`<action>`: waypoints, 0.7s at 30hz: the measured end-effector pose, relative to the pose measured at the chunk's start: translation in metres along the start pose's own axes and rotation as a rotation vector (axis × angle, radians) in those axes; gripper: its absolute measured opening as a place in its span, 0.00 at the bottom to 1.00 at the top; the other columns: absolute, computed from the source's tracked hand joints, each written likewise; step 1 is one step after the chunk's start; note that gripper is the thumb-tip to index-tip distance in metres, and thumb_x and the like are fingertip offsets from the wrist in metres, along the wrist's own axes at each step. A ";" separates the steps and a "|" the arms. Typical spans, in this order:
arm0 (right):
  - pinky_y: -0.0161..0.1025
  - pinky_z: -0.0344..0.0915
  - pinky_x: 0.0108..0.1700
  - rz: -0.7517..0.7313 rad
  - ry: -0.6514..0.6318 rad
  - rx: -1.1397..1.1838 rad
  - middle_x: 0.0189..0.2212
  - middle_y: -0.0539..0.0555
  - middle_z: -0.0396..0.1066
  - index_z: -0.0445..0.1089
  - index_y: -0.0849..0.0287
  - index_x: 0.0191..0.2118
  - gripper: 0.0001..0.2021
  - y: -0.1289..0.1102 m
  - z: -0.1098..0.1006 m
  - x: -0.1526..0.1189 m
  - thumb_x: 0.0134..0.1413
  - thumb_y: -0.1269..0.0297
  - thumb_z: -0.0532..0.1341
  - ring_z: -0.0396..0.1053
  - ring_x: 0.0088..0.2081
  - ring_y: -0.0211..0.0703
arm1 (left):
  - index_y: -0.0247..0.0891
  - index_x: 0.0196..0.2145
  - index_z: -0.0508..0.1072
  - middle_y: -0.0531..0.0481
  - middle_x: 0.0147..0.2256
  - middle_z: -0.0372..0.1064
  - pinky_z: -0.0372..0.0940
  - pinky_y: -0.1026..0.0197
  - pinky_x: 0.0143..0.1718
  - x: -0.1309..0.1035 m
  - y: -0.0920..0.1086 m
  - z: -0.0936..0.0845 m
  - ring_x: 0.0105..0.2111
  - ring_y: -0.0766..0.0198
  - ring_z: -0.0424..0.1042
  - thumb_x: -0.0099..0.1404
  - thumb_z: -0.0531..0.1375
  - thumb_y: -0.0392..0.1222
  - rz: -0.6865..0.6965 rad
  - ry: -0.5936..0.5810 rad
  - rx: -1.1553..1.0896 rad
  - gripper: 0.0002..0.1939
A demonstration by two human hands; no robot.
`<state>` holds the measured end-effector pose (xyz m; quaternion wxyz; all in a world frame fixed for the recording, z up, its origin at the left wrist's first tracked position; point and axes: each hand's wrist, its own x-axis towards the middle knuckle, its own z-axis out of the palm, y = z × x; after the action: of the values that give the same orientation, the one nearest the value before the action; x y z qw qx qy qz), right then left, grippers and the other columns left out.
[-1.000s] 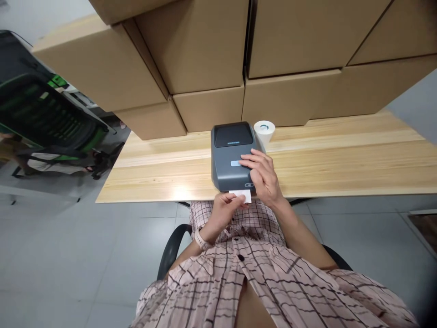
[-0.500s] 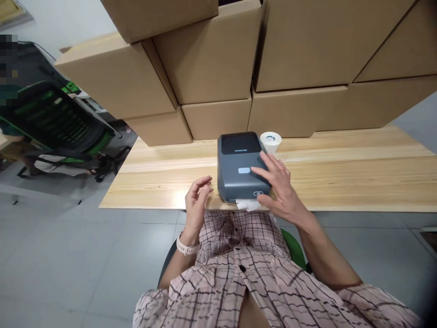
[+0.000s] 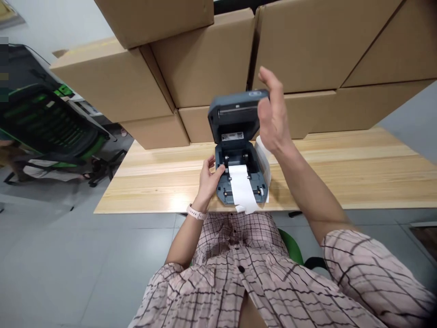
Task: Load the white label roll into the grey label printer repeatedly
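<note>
The dark grey label printer (image 3: 221, 182) is on the wooden table, its lid (image 3: 235, 114) swung up and leaning back. A white paper strip (image 3: 241, 187) runs from inside it over the front edge. My left hand (image 3: 208, 180) grips the left wall of the printer base, thumb on the rim and fingers along the outside. At the lid's right corner is my right hand (image 3: 275, 118), thumb on the inner side and index finger reaching above the edge. Its other fingers are hidden. White paper (image 3: 264, 166) stands against the printer's right side, partly behind it.
Cardboard boxes (image 3: 205, 64) are stacked along the back of the wooden table (image 3: 150, 182), close behind the raised lid. The table's front edge is just before the printer. A black and green office chair (image 3: 51, 127) stands at the left, with part of another person beyond.
The printer's lid has gone from closed to raised, showing the paper inside. My right hand has moved up with the lid. My left hand has come onto the printer's left side.
</note>
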<state>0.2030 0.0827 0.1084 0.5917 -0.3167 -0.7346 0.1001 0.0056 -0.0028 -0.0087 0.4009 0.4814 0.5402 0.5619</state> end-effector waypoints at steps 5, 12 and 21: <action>0.50 0.53 0.77 0.100 -0.070 -0.094 0.75 0.52 0.61 0.51 0.49 0.73 0.35 0.042 0.013 0.054 0.74 0.32 0.42 0.58 0.71 0.40 | 0.39 0.62 0.71 0.33 0.64 0.71 0.66 0.42 0.66 0.002 0.003 0.004 0.63 0.47 0.72 0.60 0.71 0.47 -0.024 -0.022 0.033 0.33; 0.53 0.50 0.78 -0.043 -0.092 -0.186 0.76 0.56 0.60 0.59 0.53 0.73 0.31 0.056 0.003 0.056 0.75 0.42 0.59 0.56 0.76 0.50 | 0.39 0.61 0.73 0.34 0.62 0.74 0.68 0.42 0.64 0.003 0.004 0.003 0.60 0.47 0.74 0.59 0.72 0.47 -0.013 -0.049 0.014 0.33; 0.54 0.69 0.52 0.036 -0.983 -0.290 0.37 0.59 0.79 0.70 0.55 0.43 0.16 0.010 0.004 -0.059 0.75 0.56 0.47 0.76 0.42 0.56 | 0.36 0.62 0.72 0.33 0.62 0.76 0.72 0.44 0.58 0.004 0.001 0.003 0.55 0.48 0.78 0.62 0.69 0.45 0.016 -0.048 0.135 0.32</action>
<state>0.2085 0.0569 0.0539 0.1245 -0.3236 -0.9267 0.1447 0.0078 0.0014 -0.0078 0.3759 0.5250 0.5632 0.5156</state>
